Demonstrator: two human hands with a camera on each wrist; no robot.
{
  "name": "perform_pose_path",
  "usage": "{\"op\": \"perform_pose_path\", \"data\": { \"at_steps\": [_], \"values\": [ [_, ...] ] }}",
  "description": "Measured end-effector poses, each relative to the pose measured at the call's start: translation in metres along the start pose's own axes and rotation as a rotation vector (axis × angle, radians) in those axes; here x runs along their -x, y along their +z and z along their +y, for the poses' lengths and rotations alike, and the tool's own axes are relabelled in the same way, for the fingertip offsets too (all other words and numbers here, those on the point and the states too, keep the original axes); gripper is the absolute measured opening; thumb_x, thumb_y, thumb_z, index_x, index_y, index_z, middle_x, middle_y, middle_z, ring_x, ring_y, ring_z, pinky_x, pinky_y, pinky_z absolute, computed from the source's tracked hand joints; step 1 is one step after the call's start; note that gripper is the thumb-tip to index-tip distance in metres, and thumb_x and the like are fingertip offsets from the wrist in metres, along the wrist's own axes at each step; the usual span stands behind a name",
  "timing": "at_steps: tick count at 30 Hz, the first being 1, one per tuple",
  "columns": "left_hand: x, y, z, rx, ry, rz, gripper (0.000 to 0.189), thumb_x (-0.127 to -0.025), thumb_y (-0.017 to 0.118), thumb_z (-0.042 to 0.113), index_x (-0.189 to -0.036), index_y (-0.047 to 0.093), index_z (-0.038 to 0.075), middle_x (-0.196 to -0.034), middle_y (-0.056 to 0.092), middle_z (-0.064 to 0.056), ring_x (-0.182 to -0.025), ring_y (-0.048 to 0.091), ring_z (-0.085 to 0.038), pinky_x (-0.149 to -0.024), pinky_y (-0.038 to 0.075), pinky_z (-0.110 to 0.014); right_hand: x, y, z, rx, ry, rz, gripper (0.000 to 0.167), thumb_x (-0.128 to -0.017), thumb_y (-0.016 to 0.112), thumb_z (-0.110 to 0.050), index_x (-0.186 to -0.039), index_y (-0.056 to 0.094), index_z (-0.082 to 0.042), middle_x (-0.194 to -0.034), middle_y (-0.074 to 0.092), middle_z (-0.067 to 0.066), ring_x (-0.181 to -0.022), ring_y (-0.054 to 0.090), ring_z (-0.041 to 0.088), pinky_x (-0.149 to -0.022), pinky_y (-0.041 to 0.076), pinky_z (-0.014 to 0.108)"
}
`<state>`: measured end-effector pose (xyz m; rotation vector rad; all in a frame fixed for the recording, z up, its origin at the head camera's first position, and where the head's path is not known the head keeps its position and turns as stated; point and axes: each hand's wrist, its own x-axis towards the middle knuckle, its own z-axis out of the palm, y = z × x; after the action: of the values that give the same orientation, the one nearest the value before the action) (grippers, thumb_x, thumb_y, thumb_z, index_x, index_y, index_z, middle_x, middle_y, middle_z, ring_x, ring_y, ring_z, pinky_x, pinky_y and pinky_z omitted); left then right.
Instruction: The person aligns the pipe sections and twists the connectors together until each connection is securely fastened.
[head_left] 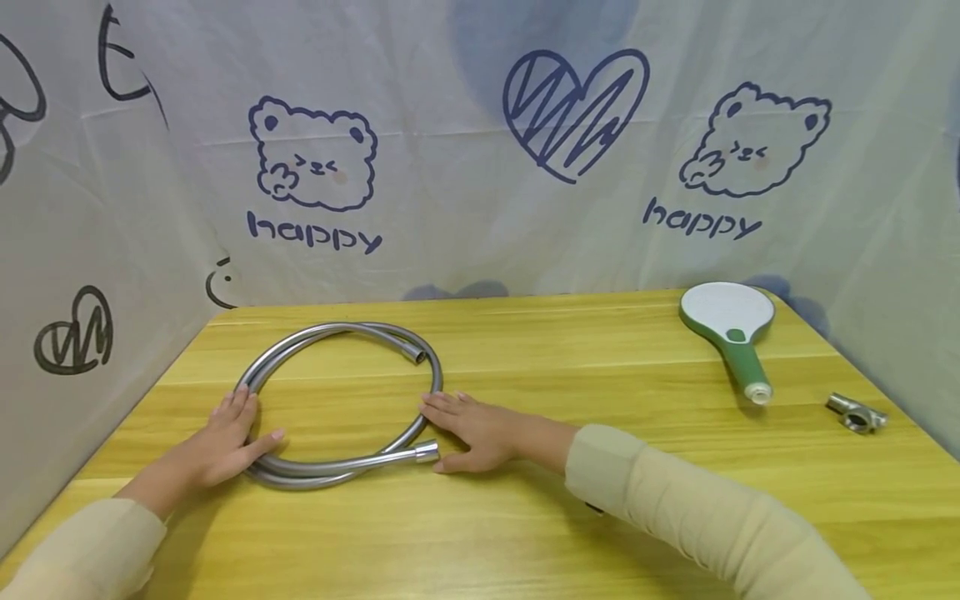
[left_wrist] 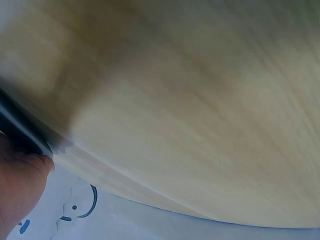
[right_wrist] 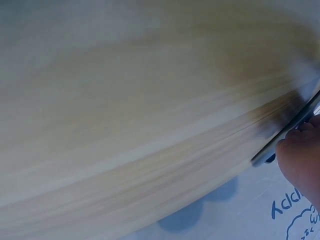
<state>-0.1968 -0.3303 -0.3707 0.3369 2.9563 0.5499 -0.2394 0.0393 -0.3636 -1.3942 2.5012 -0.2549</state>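
Observation:
A grey metallic shower hose (head_left: 352,461) lies coiled in a loop on the wooden table, left of the middle. One chrome end fitting points right at the near side; the other end lies at the loop's upper right. My left hand (head_left: 225,442) rests on the coil's left side, fingers extended and thumb spread over the hose. On the right side of the loop, my right hand (head_left: 480,429) touches the hose with extended fingertips, its thumb near the chrome fitting. Both wrist views show only part of each hand beside the hose (left_wrist: 20,125).
A green and white shower head (head_left: 727,312) lies at the table's back right, handle toward me. To its right, a small chrome bracket (head_left: 857,414) sits near the table edge. White cloth walls (head_left: 450,208) with drawings rise behind and at both sides of the table.

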Motion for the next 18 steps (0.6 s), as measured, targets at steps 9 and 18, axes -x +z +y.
{"op": "perform_pose_path", "data": {
  "at_steps": [9,18],
  "values": [
    [0.0014,0.0004,0.0037,0.007,-0.002,-0.007,0.089,-0.095,0.043,0.047,-0.135,0.011,-0.025,-0.141,-0.003,-0.047,-0.130,-0.005,-0.060,-0.104,0.002,-0.067,0.0047,0.0008,0.0010,-0.003,-0.004,0.009,0.076,-0.093,0.050,-0.043,-0.149,0.013,-0.007,-0.157,0.008,0.008,-0.145,0.006,0.019,-0.118,0.006,0.037],
    [0.0025,0.0019,0.0092,0.012,0.006,-0.005,0.089,-0.094,0.045,0.046,-0.135,0.011,-0.026,-0.141,-0.003,-0.046,-0.130,-0.004,-0.060,-0.104,0.003,-0.067,0.0093,0.0026,0.0019,-0.006,-0.011,0.024,0.076,-0.093,0.050,-0.043,-0.149,0.014,-0.006,-0.156,0.010,0.010,-0.145,0.008,0.022,-0.118,0.008,0.039]
  ]
}}
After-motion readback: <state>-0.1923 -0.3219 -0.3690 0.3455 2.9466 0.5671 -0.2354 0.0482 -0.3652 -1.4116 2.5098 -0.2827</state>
